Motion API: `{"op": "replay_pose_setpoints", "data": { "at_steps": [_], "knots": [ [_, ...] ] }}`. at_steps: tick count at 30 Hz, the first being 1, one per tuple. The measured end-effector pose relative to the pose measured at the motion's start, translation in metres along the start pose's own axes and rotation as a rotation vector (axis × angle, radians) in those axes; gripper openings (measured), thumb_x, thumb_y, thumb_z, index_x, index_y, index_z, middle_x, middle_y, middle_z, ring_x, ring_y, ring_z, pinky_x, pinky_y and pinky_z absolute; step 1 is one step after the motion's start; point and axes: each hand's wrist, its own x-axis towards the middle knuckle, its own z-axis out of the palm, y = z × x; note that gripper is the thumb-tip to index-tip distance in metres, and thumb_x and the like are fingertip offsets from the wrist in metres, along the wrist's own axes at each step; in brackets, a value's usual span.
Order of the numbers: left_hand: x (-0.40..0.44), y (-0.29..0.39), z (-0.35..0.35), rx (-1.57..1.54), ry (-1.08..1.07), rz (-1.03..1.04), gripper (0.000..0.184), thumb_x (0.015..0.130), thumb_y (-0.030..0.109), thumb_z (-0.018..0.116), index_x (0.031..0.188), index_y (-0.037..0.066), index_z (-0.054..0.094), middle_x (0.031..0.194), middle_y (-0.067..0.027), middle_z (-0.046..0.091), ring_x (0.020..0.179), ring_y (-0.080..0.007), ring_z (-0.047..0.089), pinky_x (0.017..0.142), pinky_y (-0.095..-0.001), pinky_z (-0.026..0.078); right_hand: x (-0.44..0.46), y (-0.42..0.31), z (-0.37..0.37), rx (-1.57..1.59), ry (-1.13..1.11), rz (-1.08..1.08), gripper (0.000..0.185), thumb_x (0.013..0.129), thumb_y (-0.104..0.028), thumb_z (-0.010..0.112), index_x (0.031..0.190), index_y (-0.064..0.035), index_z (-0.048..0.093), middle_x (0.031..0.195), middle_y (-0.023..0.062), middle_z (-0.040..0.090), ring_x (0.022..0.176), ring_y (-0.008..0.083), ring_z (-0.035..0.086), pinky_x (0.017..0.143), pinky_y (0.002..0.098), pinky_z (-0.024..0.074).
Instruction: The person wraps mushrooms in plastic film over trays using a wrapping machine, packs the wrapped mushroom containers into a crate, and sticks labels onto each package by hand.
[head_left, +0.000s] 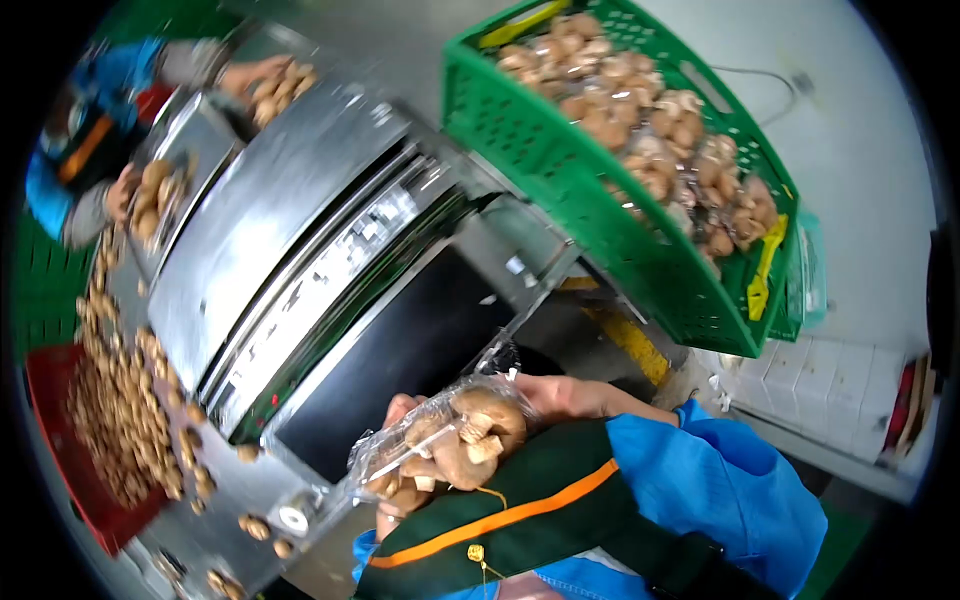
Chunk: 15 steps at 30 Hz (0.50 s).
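Observation:
A pack of brown mushrooms in clear plastic film (455, 445) is held close to my dark apron with its orange stripe. My right hand (560, 396) grips the pack's right end, fingers partly behind it. At the other end my left hand (400, 407) holds on; its fingertips show above the film, and the pack covers most of the rest. Loose film crumples around the pack's edges. Just beyond lies the dark plate (400, 355) of a metal wrapping machine (270, 220).
A green crate (600, 215) full of wrapped mushroom packs stands at the upper right. Loose mushrooms (130, 400) spread over the steel table and a red tray (50, 400) at left. Across the machine, a co-worker's hands (122, 193) hold mushrooms.

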Motion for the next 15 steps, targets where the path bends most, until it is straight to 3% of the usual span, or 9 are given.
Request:
{"op": "replay_pose_setpoints", "data": {
  "at_steps": [2,3,4,5,6,8,10,12,15],
  "knots": [
    [0.003,0.019,0.051,0.056,-0.110,0.043,0.030,0.076,0.018,0.062,0.099,0.004,0.050,0.086,-0.0084,0.057,0.080,-0.0180,0.053,0.071,-0.0308,0.044,-0.013,-0.022,0.004,-0.647,-0.008,-0.370,0.061,0.077,-0.023,0.065,0.127,-0.0032,0.036,0.122,0.0108,0.047,0.113,0.0186,0.044,0.097,0.0364,0.0354],
    [0.005,0.028,0.073,0.164,-0.167,0.088,0.032,0.075,0.017,0.064,0.100,0.004,0.049,0.087,-0.0087,0.057,0.083,-0.0189,0.054,0.073,-0.0318,0.044,-0.016,-0.040,0.009,-0.613,0.190,-0.437,0.059,0.076,-0.029,0.065,0.122,-0.0029,0.040,0.118,0.0118,0.050,0.112,0.0214,0.046,0.096,0.0380,0.0356],
    [0.005,0.039,0.089,0.381,-0.243,0.159,0.035,0.074,0.017,0.066,0.101,0.004,0.049,0.088,-0.0090,0.057,0.086,-0.0198,0.055,0.076,-0.0327,0.045,-0.041,-0.069,0.031,-0.610,0.137,-0.559,0.057,0.077,-0.027,0.063,0.124,-0.0051,0.038,0.118,0.0106,0.049,0.109,0.0207,0.047,0.092,0.0342,0.0389],
    [0.003,0.058,0.093,0.976,-0.438,0.369,0.042,0.072,0.014,0.068,0.106,0.003,0.048,0.089,-0.0093,0.057,0.086,-0.0202,0.055,0.076,-0.0331,0.045,-0.066,-0.097,0.052,-0.604,0.080,-0.679,0.055,0.078,-0.024,0.062,0.125,-0.0073,0.037,0.118,0.0095,0.047,0.107,0.0201,0.049,0.088,0.0303,0.0422],
    [0.002,0.076,0.097,1.491,-0.549,0.720,0.049,0.070,0.012,0.070,0.111,0.003,0.046,0.091,-0.0097,0.056,0.086,-0.0206,0.055,0.077,-0.0335,0.044,-0.092,-0.128,0.063,-0.622,0.099,-0.795,0.054,0.079,-0.025,0.061,0.124,-0.0075,0.038,0.117,0.0094,0.048,0.105,0.0200,0.050,0.086,0.0307,0.0432],
    [-0.020,0.123,0.092,1.844,-0.737,0.064,0.048,0.073,0.011,0.068,0.116,0.002,0.047,0.089,-0.0084,0.059,0.082,-0.0205,0.058,0.074,-0.0315,0.046,-0.166,-0.180,0.070,-0.685,0.308,-0.953,0.051,0.080,-0.027,0.060,0.123,-0.0079,0.039,0.114,0.0094,0.050,0.101,0.0197,0.052,0.083,0.0316,0.0451],
    [-0.041,0.155,0.081,1.550,-0.847,-0.429,0.041,0.075,0.016,0.066,0.110,0.001,0.051,0.086,-0.0094,0.060,0.077,-0.0210,0.059,0.069,-0.0322,0.047,-0.238,-0.222,0.054,-0.755,0.588,-0.924,0.049,0.081,-0.029,0.058,0.122,-0.0083,0.041,0.112,0.0093,0.051,0.097,0.0193,0.054,0.079,0.0324,0.0470],
    [-0.039,0.165,0.089,1.405,-0.828,-0.578,0.039,0.076,0.015,0.066,0.109,0.001,0.052,0.085,-0.0095,0.060,0.076,-0.0208,0.059,0.068,-0.0317,0.048,-0.281,-0.248,0.012,-0.757,0.828,-0.731,0.046,0.082,-0.031,0.057,0.120,-0.0087,0.043,0.109,0.0092,0.053,0.093,0.0190,0.055,0.075,0.0333,0.0489],
    [-0.026,0.170,0.105,1.356,-0.838,-0.589,0.037,0.076,0.014,0.065,0.108,0.001,0.053,0.083,-0.0095,0.061,0.074,-0.0203,0.060,0.067,-0.0309,0.048,-0.281,-0.268,-0.089,-0.709,1.176,-0.458,0.043,0.083,-0.032,0.057,0.117,-0.0090,0.047,0.108,0.0071,0.054,0.087,0.0181,0.057,0.072,0.0328,0.0501]
  ]
}}
